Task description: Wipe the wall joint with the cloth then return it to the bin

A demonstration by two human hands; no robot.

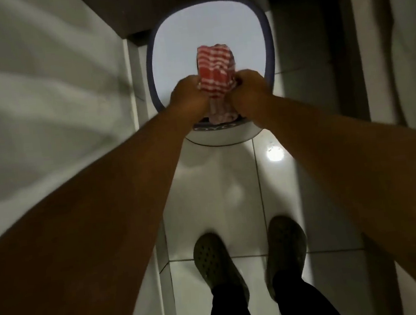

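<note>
A red and white checked cloth (pixel 216 75) hangs bunched between both hands, held above the open bin. My left hand (pixel 188 96) grips its left side and my right hand (pixel 250 88) grips its right side, both arms stretched forward. The bin (pixel 225 136) is white with a dark blue rim, and its raised lid (pixel 204 32) stands open behind the cloth. The cloth's lower end dips toward the bin's opening, which my hands mostly hide. A vertical wall joint (pixel 132 93) runs down the left wall beside the bin.
White walls close in on the left and right, forming a narrow passage. The floor (pixel 231 193) is glossy white tile with a light reflection (pixel 274 154). My two feet in grey clogs (pixel 251 258) stand just before the bin.
</note>
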